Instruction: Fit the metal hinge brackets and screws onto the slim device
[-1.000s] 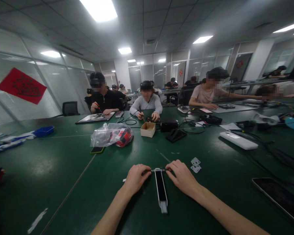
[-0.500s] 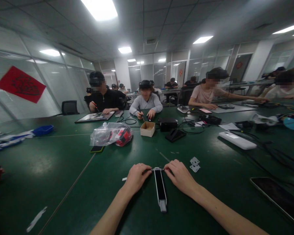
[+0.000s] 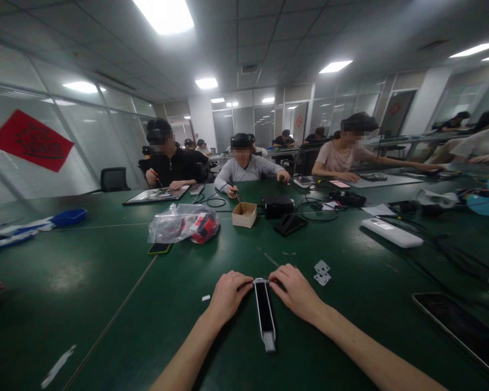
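A slim black strip-like device with a white frame (image 3: 264, 312) lies lengthwise on the green table, a pale grey block at its near end. At its far end, my left hand (image 3: 227, 293) is closed in a pinch on the left corner. My right hand (image 3: 295, 288) pinches the opposite corner, thumb and forefinger together. Small pale parts show at those corners, too small to name. To the right of my right hand lie flat white pieces with holes (image 3: 321, 272). A white scrap (image 3: 206, 298) rests left of my left hand.
Ahead are a clear bag with red items (image 3: 185, 224), a small open cardboard box (image 3: 244, 215) and a black box (image 3: 277, 206). A white device (image 3: 391, 233), cables and a dark phone-like slab (image 3: 458, 326) lie right. Several people work across the table.
My right hand has shifted slightly left, closer in against the device's far end. Across the table, a person in a light grey top has reached one arm out to the side.
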{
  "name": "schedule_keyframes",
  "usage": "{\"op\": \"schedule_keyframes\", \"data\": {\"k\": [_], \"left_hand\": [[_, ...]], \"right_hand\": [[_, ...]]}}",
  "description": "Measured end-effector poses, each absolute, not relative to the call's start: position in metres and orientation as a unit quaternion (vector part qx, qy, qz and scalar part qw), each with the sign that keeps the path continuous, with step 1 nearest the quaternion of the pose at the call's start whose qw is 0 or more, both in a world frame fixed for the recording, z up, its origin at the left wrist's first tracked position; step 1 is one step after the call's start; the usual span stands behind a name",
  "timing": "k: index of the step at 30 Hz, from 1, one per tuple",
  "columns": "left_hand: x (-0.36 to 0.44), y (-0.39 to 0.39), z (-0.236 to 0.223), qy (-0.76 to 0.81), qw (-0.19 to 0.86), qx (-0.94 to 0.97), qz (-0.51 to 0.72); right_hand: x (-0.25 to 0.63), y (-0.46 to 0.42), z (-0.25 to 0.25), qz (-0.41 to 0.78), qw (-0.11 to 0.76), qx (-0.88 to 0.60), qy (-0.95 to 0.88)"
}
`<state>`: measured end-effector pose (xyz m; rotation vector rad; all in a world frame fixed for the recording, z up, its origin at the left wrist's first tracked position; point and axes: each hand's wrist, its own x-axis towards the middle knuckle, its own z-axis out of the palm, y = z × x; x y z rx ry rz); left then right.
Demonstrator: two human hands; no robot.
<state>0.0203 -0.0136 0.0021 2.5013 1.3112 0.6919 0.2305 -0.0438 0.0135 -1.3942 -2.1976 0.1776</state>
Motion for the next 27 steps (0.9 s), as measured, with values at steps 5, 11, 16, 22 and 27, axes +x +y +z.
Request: {"op": "schedule_keyframes", "data": {"k": [5, 11, 16, 22, 27], "left_hand": [[0.021, -0.013, 0.000, 0.444, 0.113, 0.856, 0.242], [0.023, -0.014, 0.001, 0.443, 0.104, 0.856, 0.245], [0.024, -0.016, 0.004, 0.448, 0.101, 0.857, 0.233], [0.021, -0.016, 0.003, 0.449, 0.088, 0.861, 0.223], [0.017, -0.014, 0.002, 0.451, 0.090, 0.859, 0.222]], "right_hand": [[0.231, -0.044, 0.015, 0.065, 0.259, -0.508, -0.819], [0.231, -0.043, 0.015, 0.076, 0.262, -0.503, -0.820], [0.232, -0.045, 0.019, 0.057, 0.244, -0.508, -0.824], [0.243, -0.040, 0.022, 0.005, 0.219, -0.504, -0.835], [0.283, -0.030, 0.029, -0.045, 0.180, -0.574, -0.797]]}}
